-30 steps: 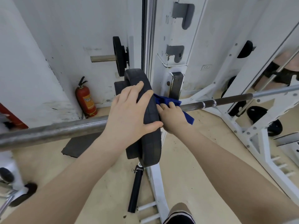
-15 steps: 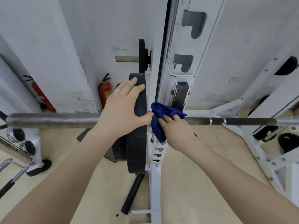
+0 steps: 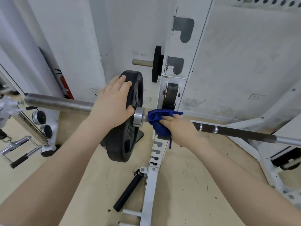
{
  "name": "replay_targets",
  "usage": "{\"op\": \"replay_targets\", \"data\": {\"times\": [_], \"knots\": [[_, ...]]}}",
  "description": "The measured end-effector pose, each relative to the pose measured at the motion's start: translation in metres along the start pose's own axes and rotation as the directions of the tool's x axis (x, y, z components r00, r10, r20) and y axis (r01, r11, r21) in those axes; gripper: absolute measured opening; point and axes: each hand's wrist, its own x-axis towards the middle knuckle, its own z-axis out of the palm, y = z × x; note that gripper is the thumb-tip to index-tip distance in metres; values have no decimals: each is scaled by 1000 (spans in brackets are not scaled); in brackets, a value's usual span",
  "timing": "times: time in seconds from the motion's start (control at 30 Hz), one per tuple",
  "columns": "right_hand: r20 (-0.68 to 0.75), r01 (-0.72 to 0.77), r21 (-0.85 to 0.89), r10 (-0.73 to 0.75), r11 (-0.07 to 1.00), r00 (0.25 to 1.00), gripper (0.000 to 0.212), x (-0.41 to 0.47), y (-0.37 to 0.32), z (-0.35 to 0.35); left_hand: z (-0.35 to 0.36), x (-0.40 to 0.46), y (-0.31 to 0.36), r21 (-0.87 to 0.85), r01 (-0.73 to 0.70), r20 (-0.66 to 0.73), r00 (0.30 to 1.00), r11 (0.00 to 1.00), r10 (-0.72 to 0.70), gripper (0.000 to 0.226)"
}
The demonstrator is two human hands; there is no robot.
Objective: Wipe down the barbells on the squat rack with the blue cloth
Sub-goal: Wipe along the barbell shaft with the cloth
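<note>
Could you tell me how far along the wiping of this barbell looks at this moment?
Nothing shows as finished; no cleaned stretch can be told apart. In hand: the right hand presses the blue cloth around the barbell beside the silver collar, while the left hand steadies the black weight plate. Left: the long shaft to the right and the sleeve beyond the plate.
</note>
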Motion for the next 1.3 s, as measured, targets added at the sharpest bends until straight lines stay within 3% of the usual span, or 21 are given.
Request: {"op": "replay_targets", "data": {"times": [0.13,0.2,0.27,0.4,0.5,0.6,0.67,0.73,0.8,0.9,1.0,1.1,1.2,1.3], "knots": [[-80,-133,-84,126,988,989,59,-35,40,17,7,-8,9,25,52,-56,997,998,-50,66],[-159,-291,-21,284,957,945,67,-45,53,29,10,-11,11,52,80,-70,995,995,-76,66],[-183,-342,57,346,938,920,68,-40,43,34,12,-13,16,102,99,-88,992,990,-91,67],[-162,-179,95,193,979,968,72,-27,5,37,18,-15,37,147,77,-166,985,986,-52,70],[-171,-164,-99,145,982,975,75,-43,37,38,31,-9,49,163,-89,-187,975,983,119,67],[-140,-431,-117,415,895,899,59,-65,79,29,63,1,58,171,-256,-63,961,951,270,51],[-31,-520,13,520,854,853,55,-64,86,29,79,5,65,128,-205,145,972,970,186,41],[-21,-524,260,547,811,837,53,-50,76,28,94,8,64,170,-143,304,949,975,86,46],[-100,-447,406,525,797,845,57,-29,55,20,103,12,58,211,-137,311,948,968,66,49],[-352,-292,210,351,933,868,68,-11,27,23,108,17,56,219,-163,257,961,962,105,44],[-211,-182,-35,170,983,962,67,-18,28,38,111,21,59,265,-164,235,967,950,101,43],[-221,-278,-179,237,944,946,51,-35,61,46,112,27,56,254,-139,212,974,957,86,39],[-122,-476,-122,463,871,878,40,-49,85,39,112,30,53,238,-144,214,973,961,92,36],[-73,-464,137,476,875,876,52,-36,62,34,113,32,54,233,-139,205,975,962,91,36]]}}
